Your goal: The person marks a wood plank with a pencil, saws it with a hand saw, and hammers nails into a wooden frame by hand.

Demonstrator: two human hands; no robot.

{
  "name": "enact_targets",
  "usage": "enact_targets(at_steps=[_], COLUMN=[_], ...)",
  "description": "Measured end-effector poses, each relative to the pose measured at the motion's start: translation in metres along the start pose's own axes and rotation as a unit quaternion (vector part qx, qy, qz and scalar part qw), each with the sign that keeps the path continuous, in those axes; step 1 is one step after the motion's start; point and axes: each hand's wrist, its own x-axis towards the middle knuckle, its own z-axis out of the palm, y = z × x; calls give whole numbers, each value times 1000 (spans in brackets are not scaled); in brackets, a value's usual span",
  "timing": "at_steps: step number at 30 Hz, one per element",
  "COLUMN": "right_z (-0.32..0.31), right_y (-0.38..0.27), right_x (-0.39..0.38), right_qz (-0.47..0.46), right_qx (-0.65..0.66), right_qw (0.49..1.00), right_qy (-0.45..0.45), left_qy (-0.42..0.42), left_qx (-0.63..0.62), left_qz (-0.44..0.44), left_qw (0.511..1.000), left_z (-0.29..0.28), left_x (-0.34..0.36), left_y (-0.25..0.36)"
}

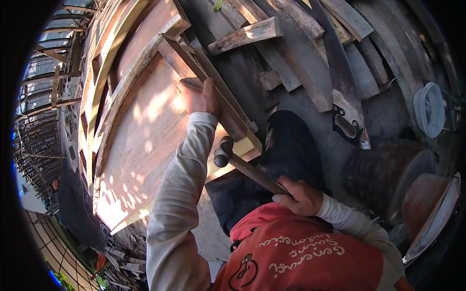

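My right hand [302, 197] is closed round the handle of a hammer [255, 173]. Its dark rounded metal head [224, 154] hangs over the near corner of a large wooden panel [145, 116] framed with boards. Up the panel's right side, my left hand [198, 97] is closed at the frame's wooden rail [233, 121]. A small brown piece of wood [192, 82] shows between its thumb and fingers; the hand hides the rest. The hammer head is apart from the left hand.
Several planks and offcuts [301, 68] lie on the grey ground at the upper right. A handsaw [345, 82] with a black-trimmed handle rests there. A pale plastic tub [430, 110] and a round basin [432, 218] stand at the far right. Curved timber frames [46, 87] fill the left edge.
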Motion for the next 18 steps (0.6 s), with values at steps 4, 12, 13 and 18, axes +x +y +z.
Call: enact_targets(at_steps=[4,12,13,18], right_z=[-4,-50,-60,-80], right_y=[-9,-77,-82,-112], right_x=[2,117,143,202], right_qz=[109,-190,-233,11], right_qx=[107,-7,-1,-33], right_qw=[988,982,972,998], right_qy=[-25,19,21,-45], left_qy=[0,10,10,-5], left_qx=[12,-6,-6,-83], left_qz=[-10,9,16,-2], left_qw=[1000,1000,1000,997], left_z=[0,2,2,-4], left_x=[-9,-14,-8,6], left_y=[-2,20,18,-33])
